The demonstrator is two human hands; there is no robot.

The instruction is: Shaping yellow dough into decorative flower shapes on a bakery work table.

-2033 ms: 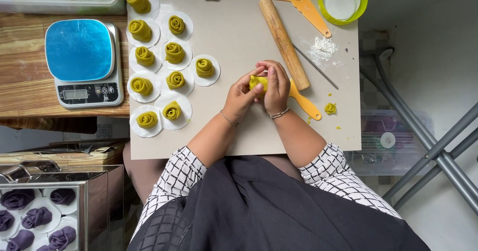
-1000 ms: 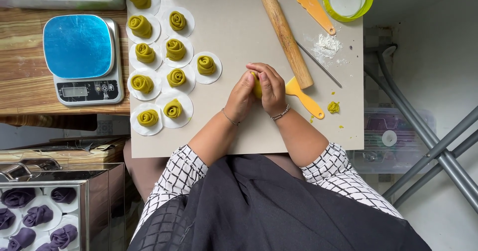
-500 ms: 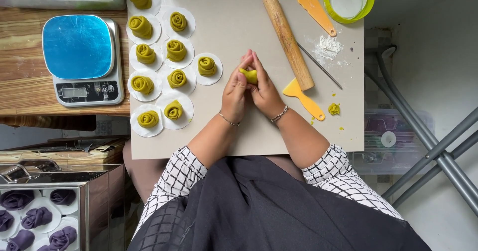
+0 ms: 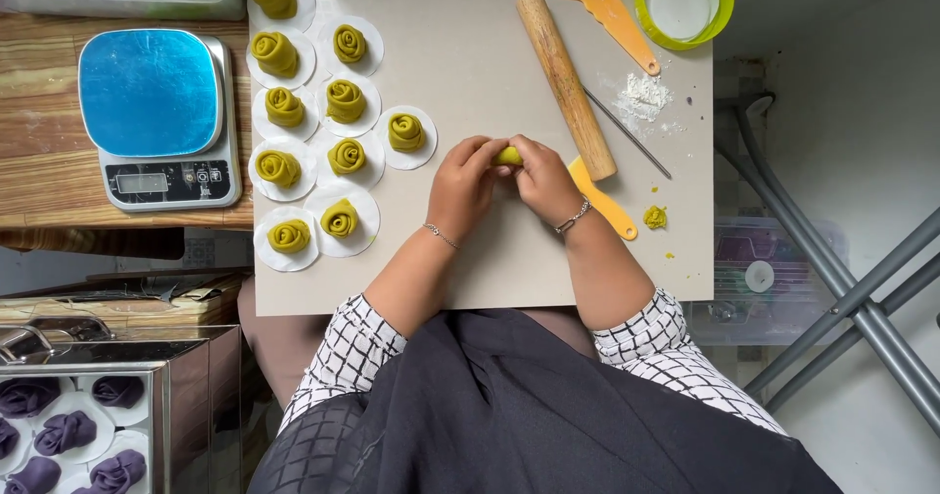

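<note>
A small roll of green dough [image 4: 507, 155] sits pinched between both hands just beside the lower end of the wooden rolling pin [image 4: 565, 81]. The left hand [image 4: 464, 186] and the right hand [image 4: 543, 181] close around it from either side, over the grey table [image 4: 470, 63]. Left of the pin, finished dough roses [image 4: 345, 100] rest on white paper rounds.

Both hands, left hand [image 4: 462, 183] and right hand [image 4: 544, 179], pinch a small green dough piece [image 4: 507, 155] over the middle of the table [image 4: 470, 53]. Green dough roses [image 4: 345, 100] sit near its left edge.
</note>
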